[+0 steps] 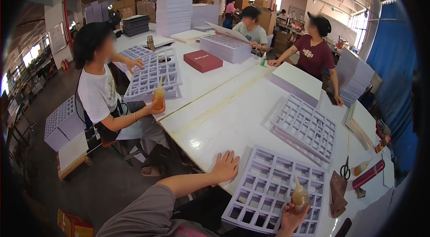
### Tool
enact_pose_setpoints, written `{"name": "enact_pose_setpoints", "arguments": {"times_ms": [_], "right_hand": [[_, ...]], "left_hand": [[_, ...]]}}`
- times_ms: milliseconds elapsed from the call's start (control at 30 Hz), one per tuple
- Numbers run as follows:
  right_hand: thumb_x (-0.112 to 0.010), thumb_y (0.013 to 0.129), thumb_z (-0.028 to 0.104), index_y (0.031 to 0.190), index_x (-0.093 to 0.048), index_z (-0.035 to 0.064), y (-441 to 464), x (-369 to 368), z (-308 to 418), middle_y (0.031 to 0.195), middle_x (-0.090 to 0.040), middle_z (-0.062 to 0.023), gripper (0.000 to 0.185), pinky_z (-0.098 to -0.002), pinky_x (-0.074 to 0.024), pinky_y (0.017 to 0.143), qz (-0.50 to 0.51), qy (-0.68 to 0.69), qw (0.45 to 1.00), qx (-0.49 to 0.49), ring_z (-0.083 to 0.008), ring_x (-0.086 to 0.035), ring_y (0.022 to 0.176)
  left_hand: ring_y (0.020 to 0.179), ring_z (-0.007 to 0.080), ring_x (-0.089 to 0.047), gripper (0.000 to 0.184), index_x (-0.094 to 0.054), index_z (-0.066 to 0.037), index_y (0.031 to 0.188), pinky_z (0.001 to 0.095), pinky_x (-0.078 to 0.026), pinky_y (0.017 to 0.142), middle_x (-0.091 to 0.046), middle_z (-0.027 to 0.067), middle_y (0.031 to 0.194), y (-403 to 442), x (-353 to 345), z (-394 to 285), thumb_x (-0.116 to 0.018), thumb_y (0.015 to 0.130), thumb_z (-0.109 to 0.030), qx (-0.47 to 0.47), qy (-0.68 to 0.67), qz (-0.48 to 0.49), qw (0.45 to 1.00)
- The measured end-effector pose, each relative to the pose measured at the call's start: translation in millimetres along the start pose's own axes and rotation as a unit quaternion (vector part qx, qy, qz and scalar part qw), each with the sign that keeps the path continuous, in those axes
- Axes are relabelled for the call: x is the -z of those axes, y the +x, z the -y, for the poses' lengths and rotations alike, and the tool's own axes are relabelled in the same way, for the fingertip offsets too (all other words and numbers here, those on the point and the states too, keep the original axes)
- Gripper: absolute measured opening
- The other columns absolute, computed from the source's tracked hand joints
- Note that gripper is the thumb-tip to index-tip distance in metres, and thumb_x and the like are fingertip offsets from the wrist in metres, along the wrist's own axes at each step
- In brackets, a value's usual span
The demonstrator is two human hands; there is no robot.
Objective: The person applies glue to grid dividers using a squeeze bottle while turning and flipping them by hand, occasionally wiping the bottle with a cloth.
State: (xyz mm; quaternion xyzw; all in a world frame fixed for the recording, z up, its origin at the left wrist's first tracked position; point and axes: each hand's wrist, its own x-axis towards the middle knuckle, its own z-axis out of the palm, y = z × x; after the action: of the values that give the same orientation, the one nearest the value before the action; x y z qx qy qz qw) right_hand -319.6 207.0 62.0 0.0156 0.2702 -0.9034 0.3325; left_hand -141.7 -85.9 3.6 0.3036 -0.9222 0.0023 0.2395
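Note:
My left hand [225, 166] lies flat on the white table with its fingers spread, just left of a pale lilac grid tray [274, 178]. Held upright in my right hand [292, 220] is a squeeze bottle [300, 199] with a pointed nozzle and amber liquid, probably glue. It is over the right part of the tray, which has many square openings. My right fingers wrap around the bottle's lower part. Farther up the table, a second grid tray [307, 125] rests on another one, apart from my hands.
Scissors [345, 168], a brown cloth [338, 192] and a dark red cylinder [368, 174] lie at the right. A co-worker on the left holds a similar bottle [159, 94]. A red box [203, 61] and a white-topped stack [296, 80] stand farther back. Two more people are across the table.

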Motion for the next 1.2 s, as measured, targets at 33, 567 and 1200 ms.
{"name": "enact_pose_setpoints", "arguments": {"times_ms": [33, 567, 1200], "right_hand": [[-0.056, 0.087, 0.048, 0.125, -0.043, 0.0066, 1.8, 2.5, 0.0, 0.108, -0.057, -0.0157, 0.058, -0.0289, -0.0492, 0.063, 0.001, 0.001, 1.000, 0.001, -0.0165, -0.058, 0.072], [-0.056, 0.086, 0.049, 0.123, -0.044, 0.0058, -2.5, 0.3, -2.2, 0.105, -0.056, -0.0140, 0.058, -0.0289, -0.0497, 0.063, 0.004, 0.001, 1.000, 0.010, -0.0165, -0.058, 0.072], [-0.056, 0.087, 0.047, 0.126, -0.044, 0.0021, -0.5, 10.8, -2.4, 0.111, -0.056, -0.0190, 0.060, -0.0308, -0.0501, 0.069, 0.064, -0.004, 0.998, -0.009, -0.0197, -0.059, 0.080]], "left_hand": [[0.122, 0.0357, -0.037, 0.044, -0.047, -0.009, 0.123, 0.0550, -0.028, 0.096, -0.041, 0.0208, 0.130, 0.1, -0.3, 0.4, -0.050, 0.083, -0.028, -0.002, 0.001, -0.001, 1.000], [0.124, 0.0361, -0.035, 0.043, -0.048, -0.009, 0.122, 0.0562, -0.027, 0.098, -0.041, 0.0209, 0.132, -2.0, -3.4, 2.2, -0.049, 0.085, -0.028, 0.004, -0.006, 0.006, 1.000], [0.125, 0.0383, -0.035, 0.042, -0.049, -0.004, 0.122, 0.0583, -0.026, 0.098, -0.041, 0.0246, 0.132, -4.2, -7.7, 4.8, -0.046, 0.087, -0.027, 0.013, -0.035, -0.001, 0.999]]}}
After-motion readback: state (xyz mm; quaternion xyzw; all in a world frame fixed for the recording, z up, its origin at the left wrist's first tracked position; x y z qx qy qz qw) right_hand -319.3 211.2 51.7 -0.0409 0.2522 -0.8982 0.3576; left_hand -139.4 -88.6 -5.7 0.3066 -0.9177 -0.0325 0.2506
